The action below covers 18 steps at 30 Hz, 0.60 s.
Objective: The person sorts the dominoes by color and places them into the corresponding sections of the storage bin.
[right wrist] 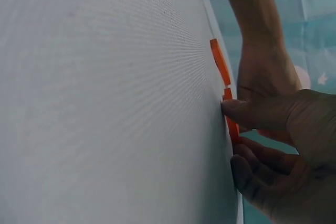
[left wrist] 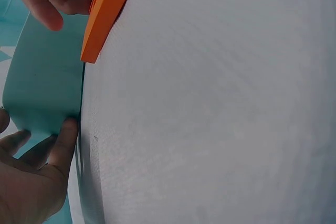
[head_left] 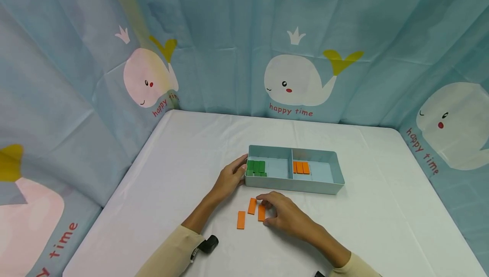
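A light blue box (head_left: 298, 186) with two compartments sits on the white table. My left hand (head_left: 229, 179) is at its left end; in the left wrist view the fingers (left wrist: 65, 140) reach out fairly straight and touch the end wall. In front of the box, my right hand (head_left: 288, 217) pinches an orange tile (head_left: 261, 212) on the table between thumb and fingers. Two more orange tiles lie to its left, a nearer tile (head_left: 241, 220) and a farther tile (head_left: 252, 206). Green tiles (head_left: 257, 166) are in the left compartment and orange tiles (head_left: 301, 167) in the right.
A divider (head_left: 292, 164) splits the box. White cloth covers the table (head_left: 382, 217). Blue curtains (head_left: 229, 82) printed with whales hang along the back and sides. A black wrist camera (head_left: 208, 244) sits on the left sleeve (head_left: 172, 251).
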Available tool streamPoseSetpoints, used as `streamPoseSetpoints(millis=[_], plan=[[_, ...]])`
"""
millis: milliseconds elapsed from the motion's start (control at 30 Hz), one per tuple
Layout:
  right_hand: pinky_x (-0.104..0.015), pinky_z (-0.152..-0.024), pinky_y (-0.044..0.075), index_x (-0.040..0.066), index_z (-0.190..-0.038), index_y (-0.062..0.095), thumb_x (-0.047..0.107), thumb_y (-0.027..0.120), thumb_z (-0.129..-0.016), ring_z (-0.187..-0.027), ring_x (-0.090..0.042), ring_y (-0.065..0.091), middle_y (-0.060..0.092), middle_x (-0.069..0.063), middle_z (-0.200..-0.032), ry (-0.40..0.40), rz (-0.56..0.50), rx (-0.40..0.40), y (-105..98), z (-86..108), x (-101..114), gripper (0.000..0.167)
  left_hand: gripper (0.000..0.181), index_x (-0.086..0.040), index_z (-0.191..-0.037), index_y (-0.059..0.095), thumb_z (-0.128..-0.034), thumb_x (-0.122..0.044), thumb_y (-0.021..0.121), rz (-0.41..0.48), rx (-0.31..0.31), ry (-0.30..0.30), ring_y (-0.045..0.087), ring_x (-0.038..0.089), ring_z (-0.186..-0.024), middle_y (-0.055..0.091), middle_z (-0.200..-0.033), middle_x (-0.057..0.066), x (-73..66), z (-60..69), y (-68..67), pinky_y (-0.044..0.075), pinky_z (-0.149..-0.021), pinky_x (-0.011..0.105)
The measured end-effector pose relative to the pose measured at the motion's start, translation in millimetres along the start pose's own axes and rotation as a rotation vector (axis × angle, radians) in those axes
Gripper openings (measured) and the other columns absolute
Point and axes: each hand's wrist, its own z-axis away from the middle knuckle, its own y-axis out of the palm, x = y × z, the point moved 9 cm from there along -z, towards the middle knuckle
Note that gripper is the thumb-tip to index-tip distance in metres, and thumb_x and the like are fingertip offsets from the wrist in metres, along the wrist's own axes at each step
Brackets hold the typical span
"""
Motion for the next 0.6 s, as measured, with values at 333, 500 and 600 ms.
streamPoseSetpoints(millis=[333,500,600], plan=[[-0.031,-0.094,0.059,0.01,-0.142,0.064,0.003,0.089,-0.084,-0.108,-0.014,0.064,0.07,0.004,-0.123,0.022,-0.029,0.007,-1.7,3.1,-3.0,0.064,0.053,-0.013,-0.167,0.035,-0.1166,-0.027,0.046,0.018,0.002,-0.001,0.046,0.035,-0.151,0.036,-0.171,0.014,0.9,-0.8,0.9,0.056,-0.109,0.049],[-0.027,-0.085,0.06,0.008,-0.143,0.063,0.0,0.086,-0.086,-0.109,-0.016,0.066,0.07,0.003,-0.126,0.019,-0.075,-0.011,-9.3,6.9,-2.3,0.062,0.053,-0.013,-0.167,0.036,-0.1166,-0.027,0.046,0.021,0.0,-0.001,0.046,0.036,-0.151,0.037,-0.17,0.015,0.8,-0.4,0.5,0.056,-0.109,0.049],[-0.026,-0.083,0.061,0.007,-0.144,0.062,0.0,0.086,-0.086,-0.109,-0.017,0.067,0.07,0.002,-0.128,0.017,-0.096,-0.036,-17.2,9.5,-0.8,0.062,0.053,-0.013,-0.167,0.035,-0.1166,-0.028,0.046,0.02,0.001,0.0,0.045,0.036,-0.151,0.036,-0.17,0.015,0.3,-0.4,0.5,0.055,-0.109,0.049]])
